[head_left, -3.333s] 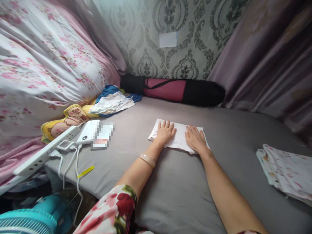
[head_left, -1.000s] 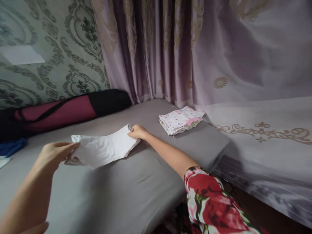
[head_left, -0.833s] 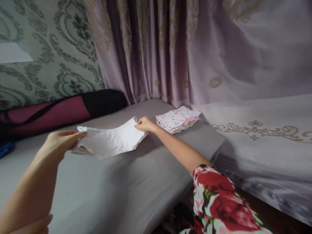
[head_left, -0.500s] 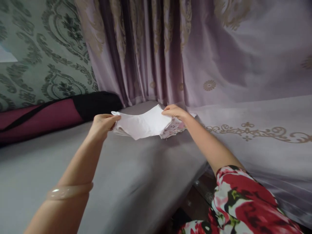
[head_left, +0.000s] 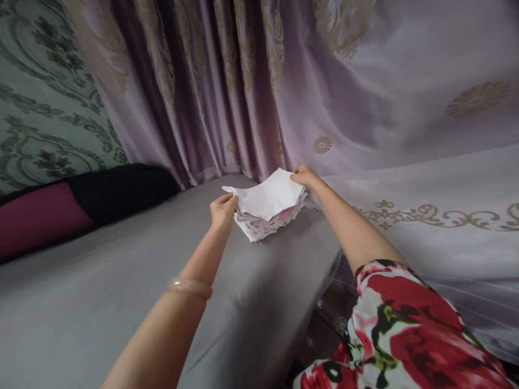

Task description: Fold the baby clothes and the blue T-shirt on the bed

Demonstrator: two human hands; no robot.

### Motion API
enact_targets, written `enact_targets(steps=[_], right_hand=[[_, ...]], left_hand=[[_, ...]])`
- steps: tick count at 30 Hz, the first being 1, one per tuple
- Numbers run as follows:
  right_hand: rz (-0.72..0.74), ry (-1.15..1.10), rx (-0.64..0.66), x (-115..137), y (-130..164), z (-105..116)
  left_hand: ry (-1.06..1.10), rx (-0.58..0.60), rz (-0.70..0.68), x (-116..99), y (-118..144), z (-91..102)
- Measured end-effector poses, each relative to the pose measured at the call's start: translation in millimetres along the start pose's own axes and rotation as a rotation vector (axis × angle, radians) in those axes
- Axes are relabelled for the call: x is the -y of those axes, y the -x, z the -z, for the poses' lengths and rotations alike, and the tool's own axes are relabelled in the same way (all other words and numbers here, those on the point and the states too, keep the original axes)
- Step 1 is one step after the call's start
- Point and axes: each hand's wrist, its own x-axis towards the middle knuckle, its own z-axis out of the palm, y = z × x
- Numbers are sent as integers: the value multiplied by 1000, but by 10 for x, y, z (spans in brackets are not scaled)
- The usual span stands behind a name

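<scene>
A folded white cloth lies on top of a small stack of folded patterned clothes near the far right corner of the grey mattress. My left hand pinches the cloth's left edge. At the far right corner of the cloth, my right hand grips it. Both arms are stretched out over the mattress, and a pale bangle sits on my left wrist.
Purple curtains with gold motifs hang behind the stack and drape down at the right. A black and maroon roll bag lies along the patterned wall at the left. The mattress edge drops off just right of the stack.
Both hands carried the white cloth from the middle of the mattress rightward and set it onto the patterned stack. The view turned to the right.
</scene>
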Motion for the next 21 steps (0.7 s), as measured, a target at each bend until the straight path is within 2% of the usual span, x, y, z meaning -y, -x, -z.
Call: enact_targets(steps=[4, 11, 15, 21], right_hand=[[-1, 127, -5, -75, -77, -53], [53, 256, -68, -202, -217, -175], [124, 318, -126, -272, -249, -274], [180, 399, -205, -403, -150, -552]], left_hand=[[73, -66, 78, 177, 54, -204], [128, -122, 194, 374, 124, -348], [141, -131, 216, 523, 129, -383], [-59, -110, 230, 774, 128, -313]])
